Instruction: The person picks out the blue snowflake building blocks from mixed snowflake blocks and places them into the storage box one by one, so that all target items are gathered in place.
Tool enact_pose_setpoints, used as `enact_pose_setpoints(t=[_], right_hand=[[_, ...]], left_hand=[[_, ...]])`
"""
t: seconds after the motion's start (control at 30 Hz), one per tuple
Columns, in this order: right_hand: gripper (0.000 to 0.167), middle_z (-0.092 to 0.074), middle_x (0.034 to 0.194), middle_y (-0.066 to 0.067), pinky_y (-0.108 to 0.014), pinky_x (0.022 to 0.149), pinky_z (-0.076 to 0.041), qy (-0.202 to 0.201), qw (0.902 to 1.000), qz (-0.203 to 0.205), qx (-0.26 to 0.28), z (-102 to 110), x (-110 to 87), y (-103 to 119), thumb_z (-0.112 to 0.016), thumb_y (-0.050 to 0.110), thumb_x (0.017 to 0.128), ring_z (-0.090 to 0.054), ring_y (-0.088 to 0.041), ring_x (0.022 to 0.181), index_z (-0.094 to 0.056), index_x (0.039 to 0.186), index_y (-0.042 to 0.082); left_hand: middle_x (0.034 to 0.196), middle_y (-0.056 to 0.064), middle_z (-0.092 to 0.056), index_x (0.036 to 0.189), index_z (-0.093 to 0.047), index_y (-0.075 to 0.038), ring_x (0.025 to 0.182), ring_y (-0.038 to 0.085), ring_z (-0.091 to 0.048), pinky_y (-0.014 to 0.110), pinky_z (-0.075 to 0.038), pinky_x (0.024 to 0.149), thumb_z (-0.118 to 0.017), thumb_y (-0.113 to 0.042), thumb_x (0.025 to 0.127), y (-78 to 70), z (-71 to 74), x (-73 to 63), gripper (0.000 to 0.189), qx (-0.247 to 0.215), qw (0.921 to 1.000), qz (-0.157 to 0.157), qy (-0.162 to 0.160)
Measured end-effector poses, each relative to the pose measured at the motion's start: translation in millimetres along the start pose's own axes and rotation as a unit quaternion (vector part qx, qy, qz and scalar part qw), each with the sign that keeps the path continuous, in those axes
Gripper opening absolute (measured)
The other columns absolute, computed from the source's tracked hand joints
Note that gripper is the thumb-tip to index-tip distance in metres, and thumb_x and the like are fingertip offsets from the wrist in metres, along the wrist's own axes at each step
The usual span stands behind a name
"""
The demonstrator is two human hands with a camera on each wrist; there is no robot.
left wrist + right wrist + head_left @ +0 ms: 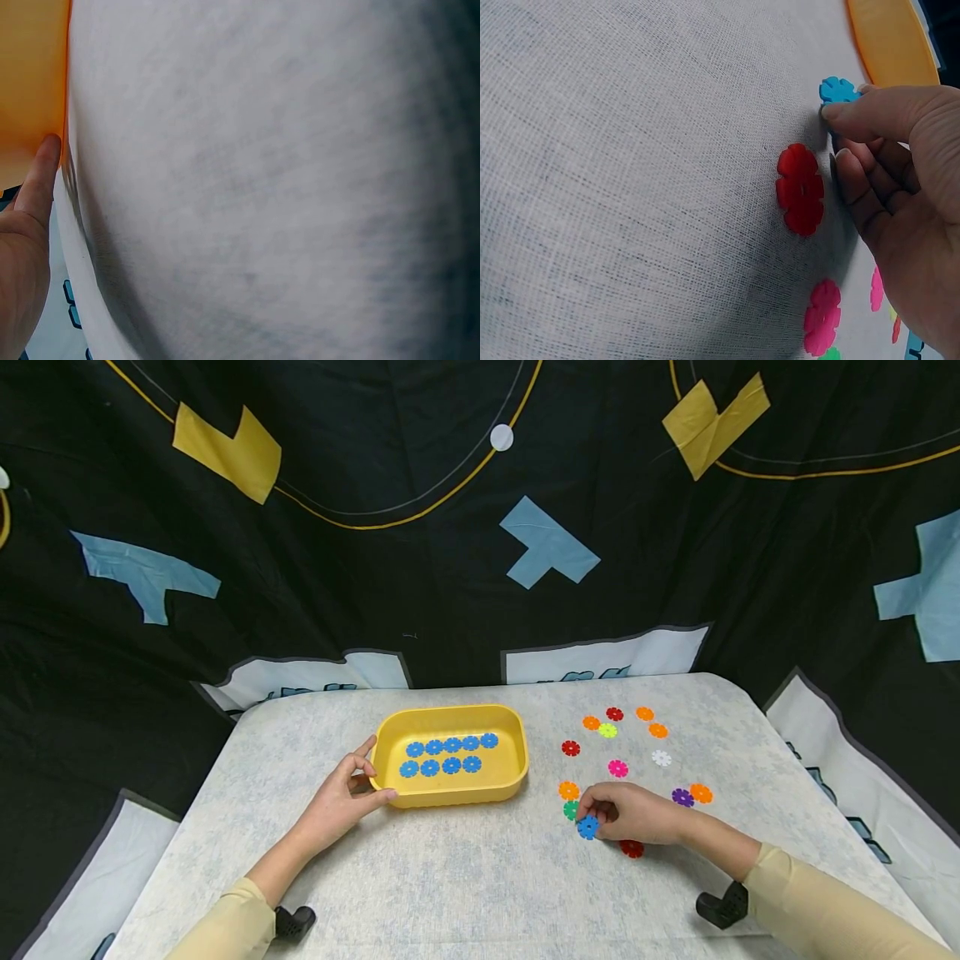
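My right hand (633,812) pinches a blue flower-shaped plastic disc (588,827) between thumb and fingertips, just above the table. In the right wrist view the blue disc (838,90) shows at the thumb tip, near a red disc (800,190) on the cloth. My left hand (341,802) grips the near left corner of a yellow tray (457,797), with its thumb along the front wall and fingers at the left end. The left wrist view shows the thumb (41,176) against the tray wall. Inside the tray, several blue discs (452,745) lie in two rows.
Right of the tray, several loose discs lie scattered, among them a green disc (571,810), a purple disc (682,797), a white disc (662,758) and a pink disc (618,768). A pale cloth covers the table (465,877). Behind it hangs a dark patterned curtain (420,585).
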State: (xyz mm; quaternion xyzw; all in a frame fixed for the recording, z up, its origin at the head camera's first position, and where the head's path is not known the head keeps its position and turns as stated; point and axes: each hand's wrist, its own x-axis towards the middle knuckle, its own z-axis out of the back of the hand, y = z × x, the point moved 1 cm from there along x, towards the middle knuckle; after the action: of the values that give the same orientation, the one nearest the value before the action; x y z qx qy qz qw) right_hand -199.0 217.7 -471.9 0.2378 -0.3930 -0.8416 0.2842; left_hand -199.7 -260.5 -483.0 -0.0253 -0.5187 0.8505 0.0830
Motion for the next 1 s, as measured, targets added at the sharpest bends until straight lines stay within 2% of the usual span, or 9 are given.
enact_pose_setpoints(t=[0.43, 0.57, 0.8, 1.0], right_hand=[[0.02, -0.065, 0.098, -0.005, -0.027, 0.076, -0.053, 0.014, 0.9994, 0.004, 0.03, 0.8, 0.9, -0.5, -0.071, 0.0, 0.093, -0.059, -0.023, 0.088, -0.069, 0.108, 0.014], [0.02, -0.066, 0.1, -0.007, -0.027, 0.074, -0.053, 0.018, 0.9984, -0.008, 0.052, 2.5, 1.9, -1.3, -0.071, 0.002, 0.094, -0.059, -0.022, 0.084, -0.069, 0.111, 0.012], [0.021, -0.06, 0.09, -0.011, -0.026, 0.064, -0.048, 0.011, 0.9946, -0.046, 0.093, 8.8, 4.3, -0.8, -0.068, 0.002, 0.096, -0.053, -0.02, 0.075, -0.068, 0.116, 0.01], [0.022, -0.066, 0.101, -0.011, -0.033, 0.072, -0.055, -0.009, 0.9929, -0.048, 0.108, 19.0, 8.1, -0.6, -0.067, 0.003, 0.097, -0.061, -0.028, 0.082, -0.067, 0.119, 0.006]], left_hand=[[0.169, -0.003, -0.019, 0.11, -0.046, -0.007, 0.124, 0.032, -0.061, 0.037, -0.052, 0.099, -0.084, -0.04, 0.086, -0.2, -0.8, 1.0, 0.056, 0.013, 0.9999, 0.006, -0.005], [0.169, -0.002, -0.019, 0.11, -0.046, -0.006, 0.123, 0.032, -0.061, 0.035, -0.053, 0.099, -0.084, -0.04, 0.085, 0.2, -1.0, 0.9, 0.057, 0.012, 0.9999, 0.006, -0.006], [0.169, -0.002, -0.019, 0.109, -0.045, -0.006, 0.124, 0.032, -0.061, 0.031, -0.053, 0.098, -0.084, -0.04, 0.085, 0.8, -0.6, 0.4, 0.057, 0.006, 1.0, 0.004, -0.003], [0.17, 0.002, -0.019, 0.109, -0.046, -0.006, 0.125, 0.034, -0.06, 0.036, -0.052, 0.1, -0.085, -0.04, 0.085, -1.6, 0.5, 1.1, 0.057, 0.017, 0.9998, 0.003, 0.001]])
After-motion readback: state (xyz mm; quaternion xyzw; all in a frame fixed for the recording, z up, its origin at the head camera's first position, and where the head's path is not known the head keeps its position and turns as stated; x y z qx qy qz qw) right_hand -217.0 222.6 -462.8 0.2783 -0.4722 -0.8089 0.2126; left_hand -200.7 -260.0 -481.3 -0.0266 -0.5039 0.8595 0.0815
